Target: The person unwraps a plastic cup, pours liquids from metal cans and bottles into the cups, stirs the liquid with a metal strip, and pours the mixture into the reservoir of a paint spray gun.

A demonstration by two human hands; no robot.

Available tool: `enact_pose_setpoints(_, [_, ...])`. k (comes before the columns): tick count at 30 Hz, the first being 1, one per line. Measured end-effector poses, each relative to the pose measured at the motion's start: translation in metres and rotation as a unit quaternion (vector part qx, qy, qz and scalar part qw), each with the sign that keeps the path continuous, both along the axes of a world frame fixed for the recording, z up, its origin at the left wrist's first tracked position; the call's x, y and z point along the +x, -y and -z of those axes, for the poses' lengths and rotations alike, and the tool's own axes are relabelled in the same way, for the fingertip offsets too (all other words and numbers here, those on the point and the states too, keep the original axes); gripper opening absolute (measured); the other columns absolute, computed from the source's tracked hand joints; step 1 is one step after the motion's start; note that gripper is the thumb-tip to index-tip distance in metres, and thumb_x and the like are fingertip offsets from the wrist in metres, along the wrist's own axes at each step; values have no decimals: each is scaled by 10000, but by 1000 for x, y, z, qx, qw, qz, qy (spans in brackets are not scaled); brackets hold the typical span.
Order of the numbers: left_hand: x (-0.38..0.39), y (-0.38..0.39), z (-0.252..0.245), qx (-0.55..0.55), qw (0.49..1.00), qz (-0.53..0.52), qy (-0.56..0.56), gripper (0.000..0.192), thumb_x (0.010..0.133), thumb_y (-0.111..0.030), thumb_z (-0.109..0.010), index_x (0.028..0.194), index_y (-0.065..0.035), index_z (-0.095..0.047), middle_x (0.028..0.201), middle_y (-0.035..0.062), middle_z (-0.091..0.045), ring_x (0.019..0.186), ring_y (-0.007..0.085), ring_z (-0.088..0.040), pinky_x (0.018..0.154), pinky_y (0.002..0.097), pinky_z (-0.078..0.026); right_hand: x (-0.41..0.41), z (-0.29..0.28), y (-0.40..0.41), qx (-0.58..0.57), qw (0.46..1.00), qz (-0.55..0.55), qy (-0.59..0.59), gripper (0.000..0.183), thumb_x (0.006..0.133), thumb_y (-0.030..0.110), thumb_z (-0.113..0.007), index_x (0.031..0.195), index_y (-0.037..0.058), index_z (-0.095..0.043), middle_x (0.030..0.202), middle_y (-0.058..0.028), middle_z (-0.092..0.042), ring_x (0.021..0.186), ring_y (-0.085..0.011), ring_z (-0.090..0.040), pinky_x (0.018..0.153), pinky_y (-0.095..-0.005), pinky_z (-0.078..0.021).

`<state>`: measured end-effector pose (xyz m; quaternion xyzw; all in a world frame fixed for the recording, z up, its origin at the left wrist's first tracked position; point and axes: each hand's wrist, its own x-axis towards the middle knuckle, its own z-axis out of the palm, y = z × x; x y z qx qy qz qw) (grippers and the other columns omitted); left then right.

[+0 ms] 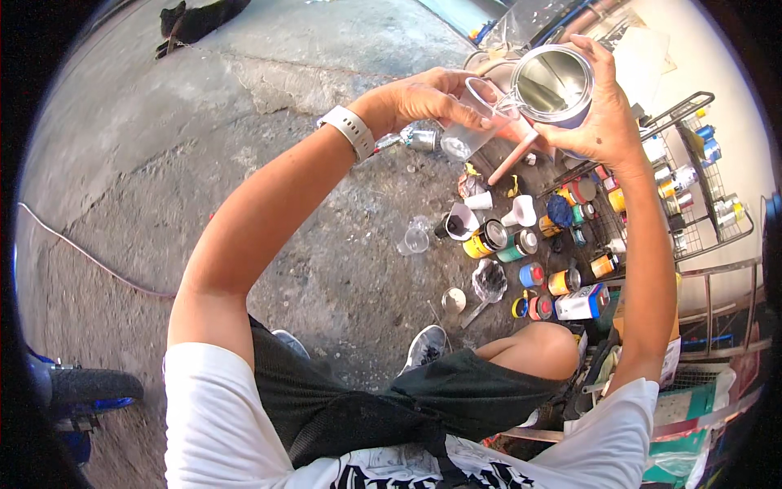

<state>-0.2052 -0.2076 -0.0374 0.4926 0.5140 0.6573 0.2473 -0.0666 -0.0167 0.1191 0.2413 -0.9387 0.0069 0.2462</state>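
My left hand (437, 98) grips a clear plastic cup (467, 131), which is tilted with its mouth toward the can. In my right hand (602, 125) is an open metal can (553, 82) with a shiny inside, tipped toward the cup. Its rim meets or nearly meets the cup's mouth. Something clear shows between the two, and I cannot tell whether it is flowing liquid. Beneath my hands, on the floor, lie a silver metal spray-gun cup or small can (421, 140) and a pinkish handle (513, 160).
Several paint tins (484, 238) and plastic cups (416, 239) stand on the concrete floor. A wire rack (702, 183) holding cans is at the right. A white rectangular can (580, 302) sits near my knee. A chained black dog (201, 21) lies far left; a tyre (95, 386) is lower left.
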Motion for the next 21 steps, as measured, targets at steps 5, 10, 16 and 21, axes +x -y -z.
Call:
enact_pose_setpoints(5, [4, 0, 1, -3, 1000, 6, -8, 637, 763, -234, -858, 1309, -23, -606, 1191, 84, -671, 1141, 200, -614, 1020, 322, -454, 2, 1, -3, -5, 1000, 10, 13, 1094, 593, 183, -915, 1483, 131, -281, 1303, -156, -597, 1228, -289, -599, 1082, -387, -453])
enact_pose_setpoints(10, [2, 0, 6, -1, 1000, 14, -11, 641, 755, -235, -860, 1308, -25, -612, 1200, 97, -673, 1143, 209, -617, 1027, 329, -450, 1, 3, -3, -2, 1000, 15, 11, 1096, 592, 193, -917, 1482, 129, -279, 1301, -163, -600, 1222, -295, -605, 1075, -393, -460])
enact_pose_setpoints(16, [1, -7, 14, 11, 1000, 27, -3, 658, 760, -255, -860, 1321, -24, -606, 1229, 108, -670, 1151, 220, -616, 1043, 346, -438, 3, 3, -6, -2, 999, 39, 27, 1092, 590, 202, -914, 1483, 128, -291, 1292, -164, -605, 1223, -302, -606, 1076, -393, -461])
enact_pose_setpoints(21, [-1, -11, 19, -18, 1000, 2, -15, 689, 751, -254, -877, 1336, -22, -596, 1253, 109, -664, 1160, 222, -614, 1059, 353, -430, 4, 7, -5, 12, 998, 53, 19, 1085, 562, 211, -911, 1473, 130, -327, 1317, -149, -595, 1259, -304, -583, 1101, -387, -442])
